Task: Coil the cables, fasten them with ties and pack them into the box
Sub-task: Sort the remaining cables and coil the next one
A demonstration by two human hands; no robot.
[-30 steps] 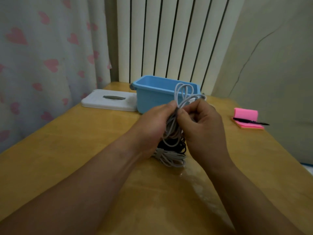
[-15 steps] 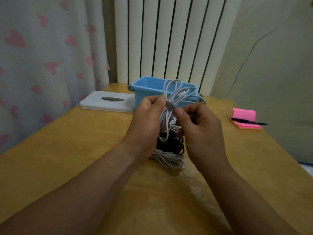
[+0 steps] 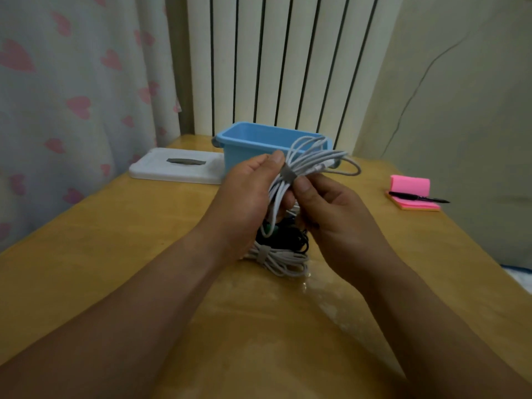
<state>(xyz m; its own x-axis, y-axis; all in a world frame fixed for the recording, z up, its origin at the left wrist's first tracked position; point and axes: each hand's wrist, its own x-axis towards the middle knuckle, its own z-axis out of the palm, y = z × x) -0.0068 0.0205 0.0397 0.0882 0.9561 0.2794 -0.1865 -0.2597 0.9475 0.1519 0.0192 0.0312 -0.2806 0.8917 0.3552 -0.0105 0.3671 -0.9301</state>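
Left hand (image 3: 247,197) is wrapped round the white cable coil (image 3: 313,162), thumb up by the grey tie (image 3: 288,177), so the loops can't spring apart. Right hand (image 3: 331,214) pinches that tie, looks like it's cinching it down. The coil's up in the air, just this side of the blue box (image 3: 253,139), which sits open at the far end with its white lid (image 3: 175,167) off to the left, ready for packing I'd guess. Under the hands, a tied white bundle (image 3: 282,259) and a black bundle (image 3: 288,237) wait on the table (image 3: 115,254).
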